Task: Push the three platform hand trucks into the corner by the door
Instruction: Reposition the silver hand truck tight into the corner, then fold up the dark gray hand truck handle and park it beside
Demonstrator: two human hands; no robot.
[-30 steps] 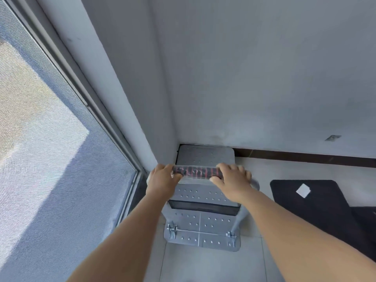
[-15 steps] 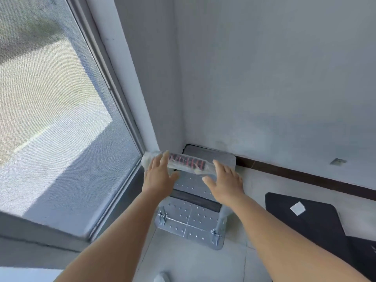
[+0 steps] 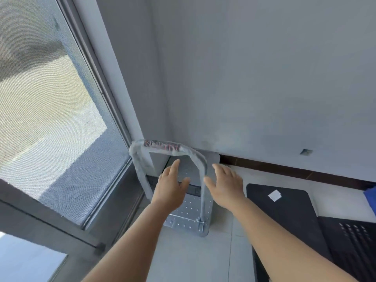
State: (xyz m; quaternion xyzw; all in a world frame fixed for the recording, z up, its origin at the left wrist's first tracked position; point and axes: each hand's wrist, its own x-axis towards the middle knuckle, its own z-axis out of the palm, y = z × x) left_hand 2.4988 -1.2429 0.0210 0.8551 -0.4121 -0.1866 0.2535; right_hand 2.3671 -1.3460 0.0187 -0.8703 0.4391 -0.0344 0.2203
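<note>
Cart handle (image 3: 162, 146) free; each hand (image 3: 169, 188) open.

A pale tiled floor (image 3: 203, 259) fills the lower middle of the frame, running up to a dark brown baseboard (image 3: 284, 168) along the white wall at centre right. In the corner at centre frame stands a grey platform hand truck (image 3: 187, 218), its perforated deck flat on the tiles and its far end close against the wall. To its right, in the lower right of the frame, lies a black mat (image 3: 284, 208) with a small white square (image 3: 274, 195) on it, possibly a label. Further right, at the edge, another dark perforated surface (image 3: 354, 241) rests on the floor.
</note>
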